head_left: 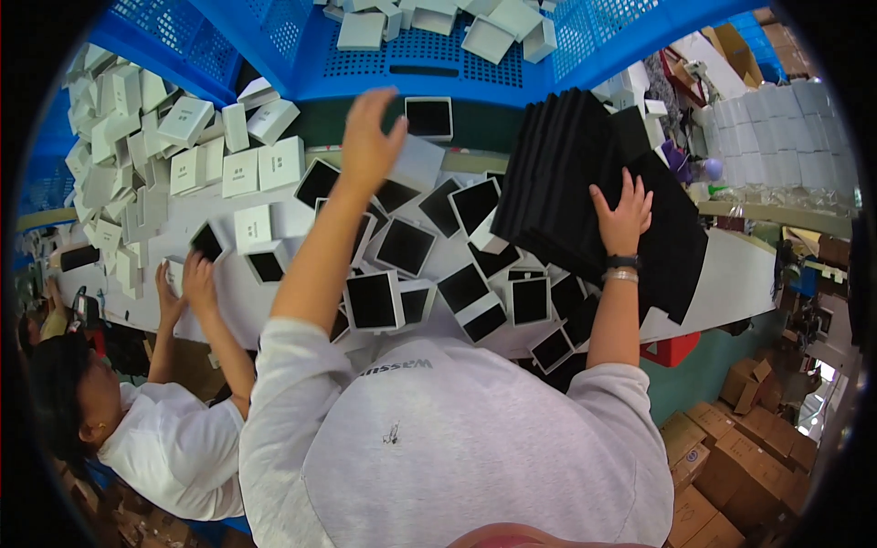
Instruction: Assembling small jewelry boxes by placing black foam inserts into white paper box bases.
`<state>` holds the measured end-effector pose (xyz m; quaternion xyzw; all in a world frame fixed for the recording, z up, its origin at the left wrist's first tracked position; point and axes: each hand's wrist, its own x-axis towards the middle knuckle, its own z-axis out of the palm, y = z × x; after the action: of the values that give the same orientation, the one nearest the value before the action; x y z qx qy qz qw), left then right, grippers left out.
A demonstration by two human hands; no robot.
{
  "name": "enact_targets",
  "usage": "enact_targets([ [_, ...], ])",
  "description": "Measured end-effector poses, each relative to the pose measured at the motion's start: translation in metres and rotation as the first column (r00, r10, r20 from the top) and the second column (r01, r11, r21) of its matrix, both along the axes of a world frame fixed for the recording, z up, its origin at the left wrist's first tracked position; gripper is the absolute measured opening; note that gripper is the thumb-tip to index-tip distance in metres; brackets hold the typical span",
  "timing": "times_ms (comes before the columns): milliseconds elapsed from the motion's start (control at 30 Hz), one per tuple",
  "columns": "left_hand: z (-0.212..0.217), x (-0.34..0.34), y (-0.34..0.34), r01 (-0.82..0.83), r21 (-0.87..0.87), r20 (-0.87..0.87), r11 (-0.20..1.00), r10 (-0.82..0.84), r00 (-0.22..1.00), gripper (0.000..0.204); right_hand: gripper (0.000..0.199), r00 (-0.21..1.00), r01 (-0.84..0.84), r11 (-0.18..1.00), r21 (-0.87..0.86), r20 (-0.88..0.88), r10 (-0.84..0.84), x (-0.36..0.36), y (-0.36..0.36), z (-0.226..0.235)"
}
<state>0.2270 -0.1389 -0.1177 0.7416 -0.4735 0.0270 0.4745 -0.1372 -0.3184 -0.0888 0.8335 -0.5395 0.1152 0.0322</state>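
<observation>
My left hand is raised over the far part of the table, thumb apart from the fingers, with nothing visible in it. Just right of it are a white box with a black inside and a plain white box. My right hand lies with fingers spread on the black sheets, beside a thick stack of black foam-like pads. Between my arms lie several open white boxes with black inserts, one close to my body and another farther away.
Blue perforated crates line the far edge, one holding white boxes. A heap of closed white boxes fills the left. At left a co-worker's hands handle a small white box. Clear-wrapped stacks stand right; cardboard cartons lie below.
</observation>
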Motion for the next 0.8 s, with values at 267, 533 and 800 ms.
enact_targets([
  [267,-0.046,0.133,-0.115,-0.452,0.489,0.244,0.746,0.380,0.892,0.087,0.055,0.989,-0.134,0.990,0.036,-0.054,0.136,-0.001,0.022,0.018],
  [533,-0.073,0.165,-0.132,-0.544,0.526,0.142,0.654,0.563,0.814,0.072,0.035,0.742,-0.063,0.939,0.339,0.645,-0.183,-0.021,0.029,0.020],
  [800,0.008,0.042,0.011,-0.228,-0.542,-0.691,0.809,-0.584,-0.427,0.052,0.033,-0.280,-0.415,0.846,0.335,0.838,-0.469,-0.030,0.042,0.039],
])
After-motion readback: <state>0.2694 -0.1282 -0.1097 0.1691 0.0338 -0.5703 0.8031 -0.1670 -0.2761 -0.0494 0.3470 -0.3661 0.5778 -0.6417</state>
